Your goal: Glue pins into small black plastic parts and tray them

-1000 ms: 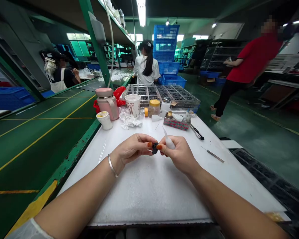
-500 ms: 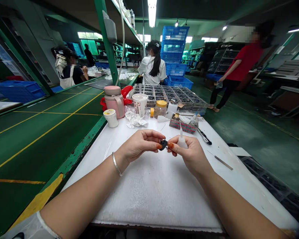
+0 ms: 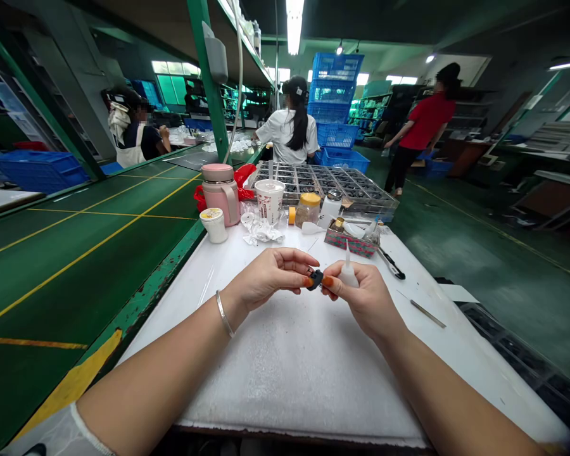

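A small black part [image 3: 315,279], its exact kind too small to make out, sits above the white work surface [image 3: 285,367]. My left hand [image 3: 275,272] pinches it between thumb and fingers. My right hand [image 3: 361,288] meets it from the other side, thumb and forefinger closed at its edge; whether they also hold a tiny piece I cannot tell. Tucked in the curled right hand is a small white squeeze bottle [image 3: 348,273] with a thin nozzle pointing up. Right of that hand lies a thin needle-like tool [image 3: 427,313] with a metal handle.
Behind my hands stand a patterned box [image 3: 349,240] of bottles, a yellow-lidded jar [image 3: 308,209], a paper cup [image 3: 269,201], crumpled tissue [image 3: 261,229] and a pink flask [image 3: 221,196]. Compartment trays [image 3: 323,183] lie farther back. A green conveyor [image 3: 99,253] runs along the left. Several people are beyond.
The black part has turned slightly between my fingers; both hands stay nearly in place. In the background, the person in red has moved left and farther off.
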`<state>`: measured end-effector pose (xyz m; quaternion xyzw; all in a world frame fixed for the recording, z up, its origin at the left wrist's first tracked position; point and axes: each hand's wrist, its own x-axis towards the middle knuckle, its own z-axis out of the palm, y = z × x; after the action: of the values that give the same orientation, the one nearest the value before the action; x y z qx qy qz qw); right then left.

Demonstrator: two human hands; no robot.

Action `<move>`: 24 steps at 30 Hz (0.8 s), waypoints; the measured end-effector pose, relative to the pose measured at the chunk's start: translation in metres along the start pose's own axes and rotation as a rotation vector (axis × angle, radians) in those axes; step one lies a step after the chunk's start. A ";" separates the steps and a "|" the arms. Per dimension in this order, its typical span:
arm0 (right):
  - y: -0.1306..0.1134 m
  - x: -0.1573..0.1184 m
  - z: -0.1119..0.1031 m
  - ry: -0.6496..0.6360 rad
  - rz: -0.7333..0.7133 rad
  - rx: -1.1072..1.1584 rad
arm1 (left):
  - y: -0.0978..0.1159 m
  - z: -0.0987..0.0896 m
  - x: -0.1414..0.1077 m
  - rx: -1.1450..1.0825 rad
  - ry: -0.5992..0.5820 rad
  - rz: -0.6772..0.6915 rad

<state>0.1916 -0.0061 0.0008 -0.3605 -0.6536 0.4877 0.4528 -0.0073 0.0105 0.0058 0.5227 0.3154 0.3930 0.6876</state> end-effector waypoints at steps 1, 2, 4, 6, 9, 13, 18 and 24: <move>0.000 0.000 0.000 0.000 0.003 -0.002 | 0.000 0.000 0.000 0.003 0.001 0.001; 0.000 0.000 0.000 0.000 0.005 -0.002 | 0.000 0.000 0.000 0.005 0.000 0.004; 0.000 -0.001 0.000 0.002 0.005 -0.003 | 0.000 -0.001 0.000 0.014 0.001 0.010; -0.001 0.000 0.000 0.007 0.002 -0.008 | -0.001 -0.001 0.000 0.027 0.006 0.012; -0.003 0.000 0.002 0.028 0.016 -0.034 | -0.002 -0.001 0.001 0.051 0.016 0.017; -0.004 0.000 0.004 0.072 0.040 -0.144 | -0.004 -0.001 0.002 0.073 -0.002 0.045; -0.004 -0.001 0.003 0.073 0.046 -0.207 | -0.004 -0.002 0.001 0.028 -0.021 0.011; -0.003 0.001 0.004 -0.042 0.062 -0.105 | -0.007 0.001 0.001 -0.097 0.003 -0.028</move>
<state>0.1872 -0.0076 0.0038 -0.3937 -0.6761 0.4739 0.4041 -0.0046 0.0097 -0.0011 0.4837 0.3042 0.3989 0.7172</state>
